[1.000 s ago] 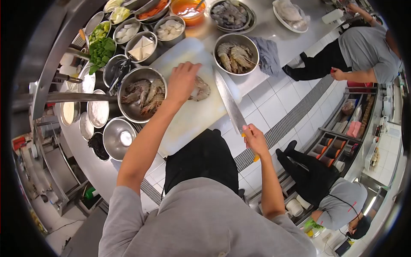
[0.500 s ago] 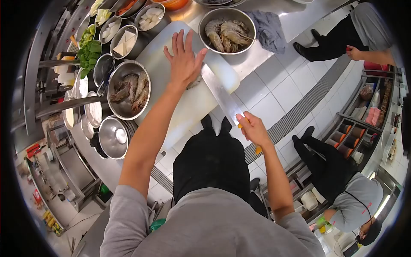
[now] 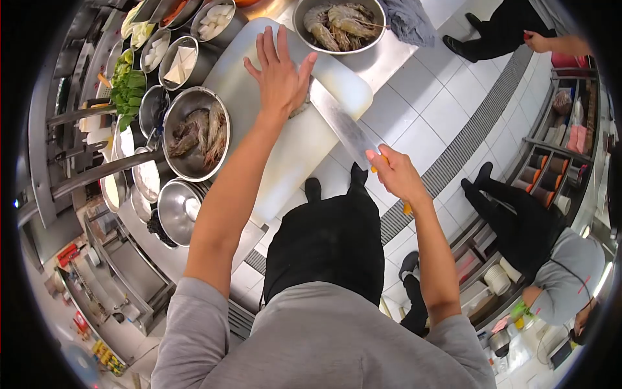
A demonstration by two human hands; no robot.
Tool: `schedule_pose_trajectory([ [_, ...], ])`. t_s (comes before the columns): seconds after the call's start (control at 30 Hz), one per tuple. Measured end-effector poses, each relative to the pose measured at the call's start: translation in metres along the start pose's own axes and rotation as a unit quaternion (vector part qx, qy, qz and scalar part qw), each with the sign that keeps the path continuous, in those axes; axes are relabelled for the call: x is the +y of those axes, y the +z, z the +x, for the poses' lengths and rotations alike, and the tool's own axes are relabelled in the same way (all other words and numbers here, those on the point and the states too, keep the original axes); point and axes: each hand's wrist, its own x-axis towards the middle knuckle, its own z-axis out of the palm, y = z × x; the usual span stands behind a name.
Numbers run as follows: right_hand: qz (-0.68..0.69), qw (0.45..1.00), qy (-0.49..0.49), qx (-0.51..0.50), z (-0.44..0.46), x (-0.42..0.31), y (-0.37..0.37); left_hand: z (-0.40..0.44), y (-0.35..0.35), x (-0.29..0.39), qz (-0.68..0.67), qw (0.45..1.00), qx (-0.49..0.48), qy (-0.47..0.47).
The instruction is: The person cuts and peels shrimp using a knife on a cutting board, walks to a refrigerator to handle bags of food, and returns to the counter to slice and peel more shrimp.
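My left hand (image 3: 280,78) lies flat with its fingers spread over the white cutting board (image 3: 278,159). Part of a grey prawn (image 3: 300,109) shows beneath its palm edge; the rest is hidden. In my right hand (image 3: 398,176) is the yellow handle of a knife (image 3: 342,123). Its broad blade points up and left, the tip close beside the prawn and my left palm. Beyond the board, a metal bowl (image 3: 337,50) holds several whole prawns (image 3: 343,24). To the left, another metal bowl (image 3: 176,114) contains more prawns (image 3: 208,129).
Metal containers of tofu triangles (image 3: 181,63), white chunks (image 3: 215,21) and green leaves (image 3: 129,97) line the left side. A grey cloth (image 3: 409,23) lies at the counter's far edge. Co-workers stand to the right, one by a shelf, the nearest a person in grey (image 3: 567,275).
The view has shifted slightly, so the bowls and board sit higher. My left hand stays on the prawn. My right hand and the knife have moved slightly right.
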Motion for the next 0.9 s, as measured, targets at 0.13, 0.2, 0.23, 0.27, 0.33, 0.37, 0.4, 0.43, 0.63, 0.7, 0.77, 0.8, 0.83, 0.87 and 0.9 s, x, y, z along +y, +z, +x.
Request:
schedule_pose_trajectory([
  [0.13,-0.033,0.998,-0.035,0.032,-0.005,-0.002,0.017,0.002,0.000,0.000,-0.003,1.000,0.004,-0.002],
  [0.2,-0.038,0.997,-0.039,0.048,-0.013,0.003,0.026,0.002,0.002,0.001,0.004,1.000,0.009,0.007],
  [0.23,-0.044,0.998,-0.013,0.040,-0.020,0.005,0.031,0.002,0.002,0.000,0.012,1.000,0.012,0.011],
  [0.27,-0.044,0.998,-0.013,0.039,-0.027,0.004,0.039,0.000,0.002,-0.001,0.013,1.000,0.012,0.010],
  [0.33,-0.029,0.998,0.007,0.064,-0.041,0.000,0.054,-0.001,0.005,-0.001,0.010,0.999,0.038,0.019],
  [0.37,-0.011,0.997,-0.002,0.079,-0.044,0.006,0.067,-0.002,0.005,0.000,0.006,0.999,0.036,0.022],
  [0.4,-0.010,0.996,0.000,0.083,-0.049,0.007,0.080,-0.002,0.004,0.001,0.013,0.999,0.039,0.021],
  [0.43,-0.004,0.995,0.008,0.103,-0.055,0.006,0.093,-0.001,0.003,0.003,0.020,0.999,0.042,0.020],
  [0.63,0.025,0.982,0.017,0.185,-0.073,-0.010,0.172,-0.001,0.006,0.002,0.023,0.997,0.059,0.035],
  [0.7,0.045,0.979,0.029,0.198,-0.077,-0.021,0.186,-0.004,-0.002,0.005,0.034,0.999,0.017,0.019],
  [0.77,0.046,0.978,0.039,0.202,-0.081,-0.029,0.196,-0.005,-0.007,0.007,0.046,0.999,-0.025,0.001],
  [0.8,0.045,0.977,0.047,0.204,-0.082,-0.031,0.199,-0.004,-0.007,0.008,0.045,0.999,-0.025,-0.001],
  [0.83,0.058,0.976,0.044,0.204,-0.082,-0.031,0.205,-0.003,-0.008,0.008,0.045,0.999,-0.024,-0.002],
  [0.87,0.058,0.976,0.043,0.207,-0.082,-0.030,0.211,-0.003,-0.007,0.008,0.044,0.999,-0.024,-0.001],
  [0.9,0.068,0.974,0.039,0.211,-0.081,-0.029,0.216,-0.002,-0.006,0.007,0.048,0.998,-0.027,-0.002],
])
